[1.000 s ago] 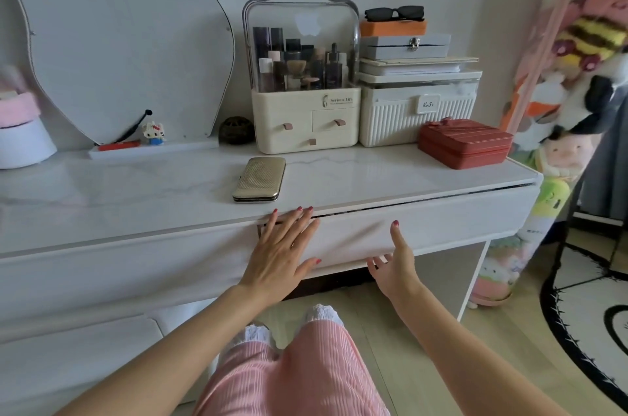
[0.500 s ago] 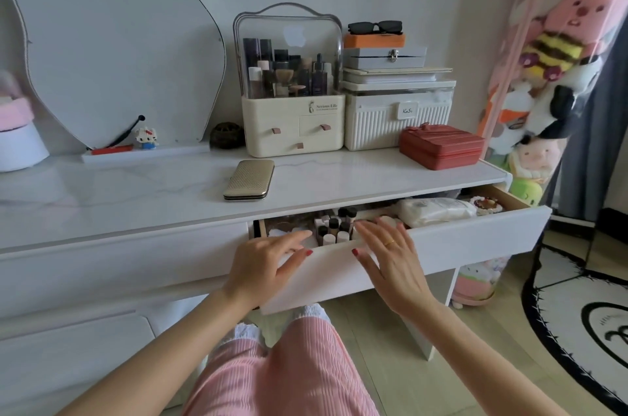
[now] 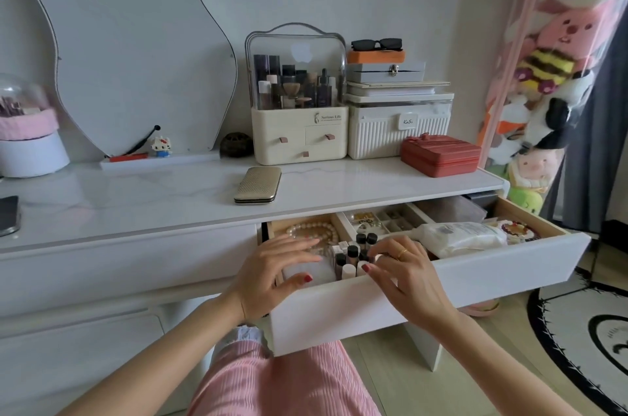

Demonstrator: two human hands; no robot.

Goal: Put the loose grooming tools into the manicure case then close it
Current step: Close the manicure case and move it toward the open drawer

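Note:
The manicure case [image 3: 258, 185], a gold textured pouch, lies shut on the white dressing table top [image 3: 136, 198]. Below it the drawer [image 3: 441, 283] stands pulled out. My left hand [image 3: 272, 274] reaches into the drawer's left end, thumb and fingers spanning a clear plastic box [image 3: 311, 271]. My right hand [image 3: 404, 274] hovers with fingers spread over several small bottles [image 3: 353, 255] beside that box. I cannot make out any loose grooming tools.
The drawer also holds a pearl necklace [image 3: 311, 230], a divided jewellery tray [image 3: 377, 220] and a white packet [image 3: 462, 237]. A cosmetics organiser [image 3: 299, 140], stacked boxes [image 3: 397, 123] and a red case [image 3: 440, 155] line the back. A phone [image 3: 7, 215] lies far left.
The drawer went from closed to pulled well out. Both hands left its front panel and moved over its edge into the left compartment.

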